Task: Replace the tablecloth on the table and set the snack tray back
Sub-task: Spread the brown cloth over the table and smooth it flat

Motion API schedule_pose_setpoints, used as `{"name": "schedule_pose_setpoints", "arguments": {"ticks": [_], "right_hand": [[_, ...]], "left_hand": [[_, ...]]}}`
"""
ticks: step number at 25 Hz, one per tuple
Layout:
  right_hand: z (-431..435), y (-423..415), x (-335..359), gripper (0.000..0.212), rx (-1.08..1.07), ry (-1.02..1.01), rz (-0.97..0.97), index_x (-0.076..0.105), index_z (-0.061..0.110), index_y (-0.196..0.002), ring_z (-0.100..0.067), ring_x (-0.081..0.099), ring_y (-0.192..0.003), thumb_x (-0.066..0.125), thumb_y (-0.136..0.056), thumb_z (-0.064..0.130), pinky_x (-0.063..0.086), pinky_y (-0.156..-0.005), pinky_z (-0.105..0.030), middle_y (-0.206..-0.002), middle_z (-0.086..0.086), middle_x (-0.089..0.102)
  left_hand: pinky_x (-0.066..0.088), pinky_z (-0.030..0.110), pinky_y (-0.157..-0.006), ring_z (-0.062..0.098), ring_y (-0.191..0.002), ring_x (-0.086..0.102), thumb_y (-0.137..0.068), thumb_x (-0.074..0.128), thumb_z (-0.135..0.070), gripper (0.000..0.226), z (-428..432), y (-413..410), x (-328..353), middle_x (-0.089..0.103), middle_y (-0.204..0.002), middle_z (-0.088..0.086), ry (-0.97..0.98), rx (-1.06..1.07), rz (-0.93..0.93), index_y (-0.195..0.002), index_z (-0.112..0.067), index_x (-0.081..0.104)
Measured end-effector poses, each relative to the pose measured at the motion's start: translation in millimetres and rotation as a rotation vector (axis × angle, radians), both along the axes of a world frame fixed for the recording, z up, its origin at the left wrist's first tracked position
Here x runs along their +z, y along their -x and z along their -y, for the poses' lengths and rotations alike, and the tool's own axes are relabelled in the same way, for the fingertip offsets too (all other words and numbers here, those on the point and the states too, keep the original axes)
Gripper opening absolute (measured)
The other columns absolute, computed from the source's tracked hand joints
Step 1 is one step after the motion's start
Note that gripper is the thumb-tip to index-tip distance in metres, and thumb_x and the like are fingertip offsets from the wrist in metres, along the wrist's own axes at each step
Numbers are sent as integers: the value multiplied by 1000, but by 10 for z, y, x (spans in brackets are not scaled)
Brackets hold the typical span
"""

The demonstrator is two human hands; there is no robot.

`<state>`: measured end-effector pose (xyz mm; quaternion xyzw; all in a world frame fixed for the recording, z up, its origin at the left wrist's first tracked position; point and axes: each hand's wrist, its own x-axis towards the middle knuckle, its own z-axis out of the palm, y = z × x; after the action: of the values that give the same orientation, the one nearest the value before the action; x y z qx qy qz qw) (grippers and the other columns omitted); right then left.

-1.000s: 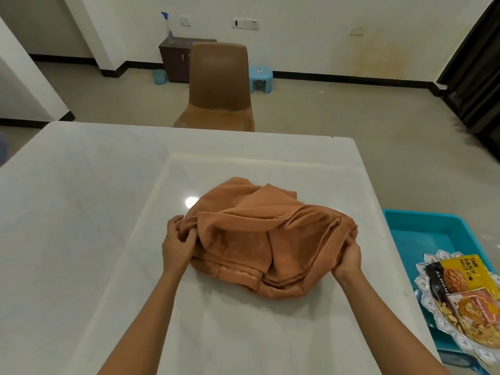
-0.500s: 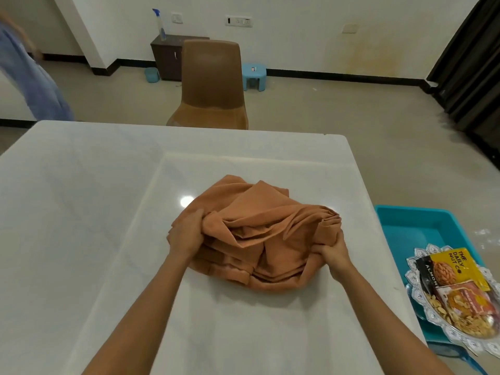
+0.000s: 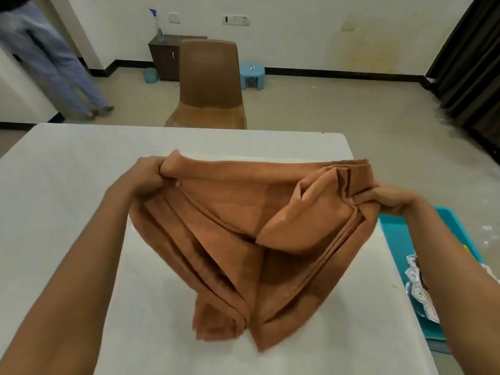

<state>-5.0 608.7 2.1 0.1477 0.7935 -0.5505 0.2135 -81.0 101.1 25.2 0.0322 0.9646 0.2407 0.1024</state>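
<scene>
Above a bare white marble-look table, a folded rust-brown fabric tablecloth hangs in the air between a person's two raised hands. Open tabletop spreads to the left and toward the far edge, where a brown moulded plastic chair stands just beyond; the right edge runs close beside the right forearm. Past that edge, lower down, sits a turquoise plastic bin with a silver-rimmed snack tray resting on it, mostly hidden behind the arm.

At the cloth's upper left corner the left hand is curled tight, its fingers bunching a roll of fabric. At the upper right the right hand pinches several stacked layers, thumb on top. Between the two grips the top hem stretches nearly level, and the rest sags in long pleats to a point near the table's near side; whether that tip touches the surface cannot be told through the blur.

Half a second earlier the cloth lay as a crumpled heap on the table with both hands pressed into its sides; now it is lifted and drawn wider. At far left a blurred figure in pale blue trousers has stepped further into view.
</scene>
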Motion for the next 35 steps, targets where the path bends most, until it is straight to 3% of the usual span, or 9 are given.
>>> {"name": "schedule_pose_setpoints", "arguments": {"ticks": [4,7,10,12,16,20,25,30,35], "right_hand": [[270,53,-497,42,-501,-506,-355,50,1,-122,-34,58,-101,65,-83,6,44,-87,-37,-116,-24,58],[991,-409,-1038,49,-407,-590,-345,47,3,-127,-38,46,-120,59,-88,30,39,-97,-40,-129,-22,48],[1731,-949,-1589,97,-105,-782,-186,7,15,-153,-42,-1,-143,48,-82,68,3,-115,-51,-156,-27,-1],[1920,-1100,-1794,109,-1,-925,-187,-4,21,-152,-46,-13,-142,37,-72,83,-11,-112,-54,-153,-30,-13],[1544,-997,-1823,97,82,-973,-251,12,30,-152,-42,8,-144,19,-74,86,5,-115,-56,-156,-27,7],[1017,-740,-1773,99,208,-1024,-288,-2,32,-151,-30,-2,-147,-4,-69,88,-5,-114,-54,-159,-12,-5],[1125,-430,-1494,89,82,-1063,-324,12,13,-152,-35,10,-146,61,-85,43,1,-116,-54,-157,-20,16],[1527,-571,-1585,63,-98,-797,-306,33,6,-142,-26,20,-145,61,-87,16,3,-119,-45,-149,-15,36],[1463,-538,-1569,37,-3,-1019,-411,57,14,-120,-27,49,-118,63,-84,15,19,-117,-49,-114,-10,58]], "left_hand": [[30,57,-108,39,-134,34,-88,59,-23,58,-394,-242,-559,39,-145,19,216,271,-460,-140,-14,37],[1,54,-117,38,-145,6,-94,35,-54,72,-1045,-846,-1056,12,-158,18,78,136,-262,-150,-11,22],[-14,59,-111,42,-143,-12,-73,8,-83,90,-1416,-1340,-1589,-13,-159,8,41,55,30,-151,-39,1],[-17,62,-108,45,-141,-18,-62,2,-93,94,-1333,-1363,-1837,-21,-158,-1,58,53,64,-145,-51,-9],[-18,63,-106,44,-141,-19,-54,7,-97,101,-1013,-1170,-1961,-21,-155,-14,159,49,58,-144,-54,-8],[-25,63,-102,34,-144,-18,-57,13,-95,97,-779,-1138,-1978,-18,-154,-22,177,25,73,-144,-56,-5],[-23,59,-106,26,-145,-17,-59,5,-96,101,-654,-1177,-1952,-19,-155,-18,69,-20,47,-148,-47,-1],[-23,53,-109,25,-145,-16,-52,12,-101,115,-585,-1434,-2003,-19,-156,-12,112,-173,0,-149,-40,-6],[-4,55,-116,26,-146,-15,-56,30,-98,113,-637,-1551,-2074,-22,-157,0,-5,-28,-69,-149,-44,-4]]}}
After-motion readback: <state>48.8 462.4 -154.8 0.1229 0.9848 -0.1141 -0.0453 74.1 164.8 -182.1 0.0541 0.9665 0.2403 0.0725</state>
